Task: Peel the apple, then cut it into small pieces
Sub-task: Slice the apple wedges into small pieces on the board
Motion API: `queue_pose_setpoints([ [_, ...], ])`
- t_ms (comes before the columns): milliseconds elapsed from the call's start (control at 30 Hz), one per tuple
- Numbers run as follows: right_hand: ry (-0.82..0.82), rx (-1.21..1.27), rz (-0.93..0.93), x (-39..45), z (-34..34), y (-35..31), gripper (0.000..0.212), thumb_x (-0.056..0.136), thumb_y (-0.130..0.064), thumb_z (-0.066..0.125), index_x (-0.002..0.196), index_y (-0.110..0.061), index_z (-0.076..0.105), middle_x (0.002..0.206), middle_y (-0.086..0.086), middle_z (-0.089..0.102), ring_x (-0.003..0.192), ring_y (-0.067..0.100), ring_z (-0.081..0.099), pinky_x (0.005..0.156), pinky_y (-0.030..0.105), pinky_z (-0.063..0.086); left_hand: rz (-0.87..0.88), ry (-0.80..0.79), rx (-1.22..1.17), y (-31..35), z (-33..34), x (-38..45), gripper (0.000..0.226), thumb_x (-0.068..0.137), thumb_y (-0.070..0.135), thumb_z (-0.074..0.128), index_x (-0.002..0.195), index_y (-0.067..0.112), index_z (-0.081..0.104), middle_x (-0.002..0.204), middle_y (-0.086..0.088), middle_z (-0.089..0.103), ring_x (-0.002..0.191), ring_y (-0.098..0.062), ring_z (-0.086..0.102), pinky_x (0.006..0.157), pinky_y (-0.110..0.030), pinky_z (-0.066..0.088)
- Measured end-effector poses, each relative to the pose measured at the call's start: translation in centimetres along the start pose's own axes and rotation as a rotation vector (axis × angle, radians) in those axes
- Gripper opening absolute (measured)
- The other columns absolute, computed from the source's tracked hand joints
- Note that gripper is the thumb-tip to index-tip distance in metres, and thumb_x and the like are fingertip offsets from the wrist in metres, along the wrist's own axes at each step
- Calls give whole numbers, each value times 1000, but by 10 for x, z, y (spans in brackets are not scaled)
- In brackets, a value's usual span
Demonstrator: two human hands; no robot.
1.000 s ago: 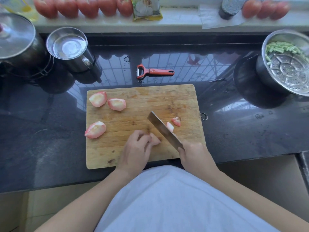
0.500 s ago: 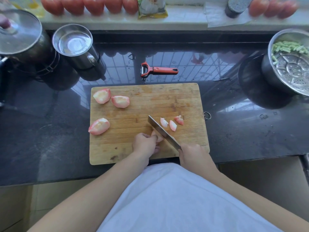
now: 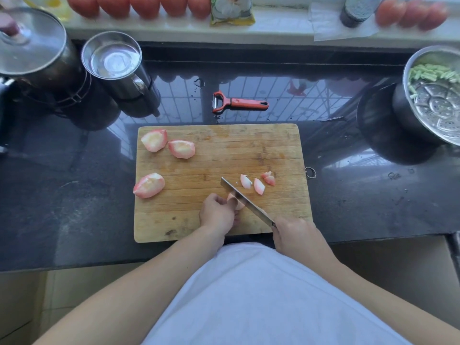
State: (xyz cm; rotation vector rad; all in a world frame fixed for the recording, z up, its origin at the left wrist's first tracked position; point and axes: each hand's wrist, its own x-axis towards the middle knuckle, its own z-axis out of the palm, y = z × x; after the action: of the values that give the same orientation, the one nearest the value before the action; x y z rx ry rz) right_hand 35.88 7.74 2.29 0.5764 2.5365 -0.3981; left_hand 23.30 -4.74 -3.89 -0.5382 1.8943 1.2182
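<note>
Apple chunk (image 3: 236, 202) at 6 o'clock on the cutting board (image 3: 273, 145), pinched by left hand (image 3: 217, 212) fingers. Right hand (image 3: 296, 235) fingers wrapped round the knife (image 3: 245, 200) handle. Probably wet, slippery, small and light; best pinned from the top, fingertips tucked back.

No text, brand, number or sign can be read anywhere in the head view. The yellow packet (image 3: 232, 11) on the window ledge (image 3: 281, 23) carries a printed picture, but its lettering is too blurred to make out. The dark bottle (image 3: 358, 8) further right on the same ledge shows no legible label.
</note>
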Motion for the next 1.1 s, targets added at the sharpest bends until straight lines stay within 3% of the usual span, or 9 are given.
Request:
queue_pose_setpoints([
  [100,-33,-27,5,-1,-2,-1,15,98,-21,44,84,-19,39,80,7,63,75,36,61,64,40,52,3,7,15,-2,-1,2,26,95,32,72,94,12,56,89,-5,78,66,-15,75,39,-15,43],
  [233,-100,-66,-25,1,-10,-7,11,98,-20,43,91,-19,36,88,6,60,79,31,57,63,35,40,17,-13,20,-5,-1,3,33,93,38,74,93,10,56,89,-4,79,77,-22,77,56,-27,54],
  [333,-107,-83,-42,15,-5,-21,12,94,-14,46,92,-18,35,100,7,65,87,35,62,64,36,35,13,-13,-7,-4,-1,3,30,92,30,76,103,6,62,92,-7,78,73,-23,77,49,-21,54],
  [500,11,37,-21,35,4,-26,10,98,-15,45,88,-17,42,94,8,64,85,39,62,63,40,42,8,-21,-5,-3,-1,2,26,93,28,72,99,8,57,87,-10,78,72,-23,78,55,-24,57],
  [667,13,77,-3,7,-6,-10,14,100,-19,45,87,-16,46,83,6,61,79,34,60,67,43,49,-2,-12,-4,-8,0,10,14,95,23,65,93,13,55,89,-9,77,75,-22,77,68,-33,62],
  [867,-29,11,-24,-4,-9,-8,14,98,-26,46,88,-18,41,90,7,61,83,35,61,68,40,51,7,-8,1,-11,2,11,19,92,24,69,88,15,53,80,-7,78,72,-21,77,67,-34,60],
  [1100,-28,-73,-52,-4,-6,-7,14,97,-19,43,90,-23,31,92,4,64,81,34,62,66,39,49,28,-8,13,-10,1,10,21,90,26,71,91,13,56,91,-8,77,66,-18,75,58,-30,54],
])
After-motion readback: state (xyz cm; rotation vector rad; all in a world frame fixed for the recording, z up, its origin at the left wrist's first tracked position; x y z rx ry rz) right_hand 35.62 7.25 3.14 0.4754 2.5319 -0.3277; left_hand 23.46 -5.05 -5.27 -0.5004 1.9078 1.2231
